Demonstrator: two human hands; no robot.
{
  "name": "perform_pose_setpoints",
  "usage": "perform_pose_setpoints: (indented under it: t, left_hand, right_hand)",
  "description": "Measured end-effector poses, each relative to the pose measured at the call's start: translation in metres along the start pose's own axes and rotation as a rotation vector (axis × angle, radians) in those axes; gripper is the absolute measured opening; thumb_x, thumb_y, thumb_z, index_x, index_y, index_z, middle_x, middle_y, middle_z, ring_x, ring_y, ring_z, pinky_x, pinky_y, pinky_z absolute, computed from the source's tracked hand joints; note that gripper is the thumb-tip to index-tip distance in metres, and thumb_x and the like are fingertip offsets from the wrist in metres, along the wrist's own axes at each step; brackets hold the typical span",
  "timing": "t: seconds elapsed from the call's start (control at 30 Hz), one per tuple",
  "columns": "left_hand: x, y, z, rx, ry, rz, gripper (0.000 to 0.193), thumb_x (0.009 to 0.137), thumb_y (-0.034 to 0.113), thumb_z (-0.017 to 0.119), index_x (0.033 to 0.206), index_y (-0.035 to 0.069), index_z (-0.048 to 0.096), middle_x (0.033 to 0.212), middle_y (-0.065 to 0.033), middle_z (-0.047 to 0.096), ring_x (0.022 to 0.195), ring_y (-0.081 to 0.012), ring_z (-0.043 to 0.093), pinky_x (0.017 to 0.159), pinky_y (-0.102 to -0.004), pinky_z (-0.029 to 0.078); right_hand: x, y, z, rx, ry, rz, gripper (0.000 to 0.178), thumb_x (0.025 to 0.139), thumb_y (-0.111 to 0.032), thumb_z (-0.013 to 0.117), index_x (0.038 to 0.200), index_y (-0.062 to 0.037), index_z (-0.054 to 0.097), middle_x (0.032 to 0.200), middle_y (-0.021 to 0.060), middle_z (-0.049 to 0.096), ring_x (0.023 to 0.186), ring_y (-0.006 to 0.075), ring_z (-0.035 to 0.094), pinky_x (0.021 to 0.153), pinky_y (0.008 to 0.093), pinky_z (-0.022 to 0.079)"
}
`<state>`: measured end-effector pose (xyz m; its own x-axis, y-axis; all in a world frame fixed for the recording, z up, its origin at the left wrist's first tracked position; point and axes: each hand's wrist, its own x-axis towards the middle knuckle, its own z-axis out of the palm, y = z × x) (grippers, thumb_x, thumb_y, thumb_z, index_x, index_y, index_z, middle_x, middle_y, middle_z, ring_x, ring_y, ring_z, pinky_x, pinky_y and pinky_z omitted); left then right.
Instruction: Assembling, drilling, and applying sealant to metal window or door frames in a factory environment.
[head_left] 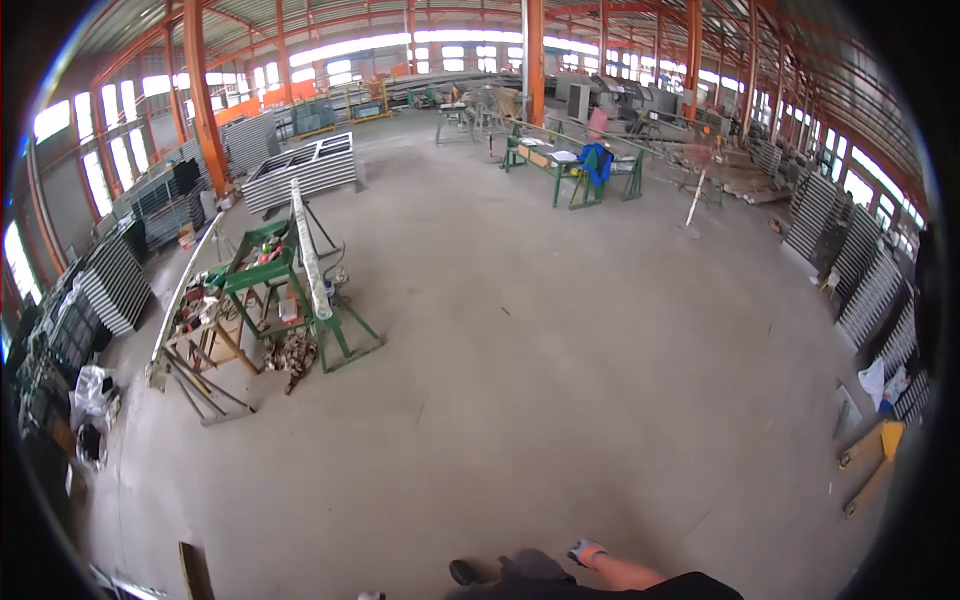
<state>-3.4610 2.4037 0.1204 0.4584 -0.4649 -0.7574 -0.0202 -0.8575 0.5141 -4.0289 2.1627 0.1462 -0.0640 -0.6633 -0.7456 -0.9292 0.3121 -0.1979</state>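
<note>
"At the near edge of the floor [600, 400], gloved right hand [588, 552]. Fingers apart or together?"
"Cannot tell; left hand too hidden. Brown strip [195, 572] toward the near left edge: best to walk slowly, well clear."

A smooth grey-brown concrete floor [560, 330] spreads beneath a corrugated metal roof [850, 65] and orange-red steel columns [203, 110]. Bright rectangular windows [340, 72] line the walls beyond the floor's left, far and right edges. Toward its far edge stands a long green metal-framed counter [556, 186], a blue cloth [596, 162] draped over the near side.
</note>
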Motion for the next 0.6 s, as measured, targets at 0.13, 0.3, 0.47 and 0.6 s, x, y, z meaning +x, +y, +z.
perform_pose_setpoints:
  t: [0.13,0.3,0.47,0.6]
  left_hand:
    - [0.242,0.203,-0.036,0.680,0.149,0.540,0.027,0.092,0.033,0.058,0.094,0.010,0.070,0.070,-0.0011,0.063,0.059,-0.0138,0.057,0.053,-0.0357,0.045]
    - [0.340,0.510,-0.017,0.034,0.127,0.646,0.019,0.090,0.024,0.064,0.093,0.007,0.071,0.076,-0.0072,0.071,0.067,-0.0169,0.066,0.060,-0.0354,0.053]
    - [0.501,0.590,-0.034,-0.225,0.017,0.743,0.016,0.090,0.015,0.059,0.100,0.005,0.066,0.066,-0.0121,0.064,0.050,-0.0235,0.061,0.043,-0.0370,0.050]
    - [0.512,0.682,0.011,-0.193,-0.119,0.189,0.026,0.095,0.028,0.056,0.097,0.004,0.064,0.079,-0.0119,0.063,0.070,-0.0223,0.059,0.063,-0.0406,0.052]
  right_hand:
    - [0.070,0.009,-0.018,0.070,-0.160,0.050,0.045,0.085,-0.043,0.058,0.106,-0.0050,0.070,0.112,0.0184,0.069,0.102,0.0354,0.065,0.086,0.0437,0.051]
    - [0.176,-0.042,-0.067,0.203,-0.299,0.357,0.036,0.090,-0.036,0.058,0.103,-0.0044,0.071,0.103,0.0179,0.071,0.095,0.0335,0.068,0.082,0.0456,0.052]
    - [0.367,-0.269,-0.251,-0.646,-0.488,-0.204,0.028,0.088,-0.024,0.058,0.107,-0.0093,0.072,0.103,0.0196,0.071,0.093,0.0349,0.069,0.079,0.0473,0.053]
    - [0.529,-0.383,-0.380,-0.308,-0.069,-0.238,0.030,0.088,-0.025,0.050,0.092,-0.0023,0.069,0.098,0.0222,0.069,0.089,0.0382,0.068,0.077,0.0505,0.051]
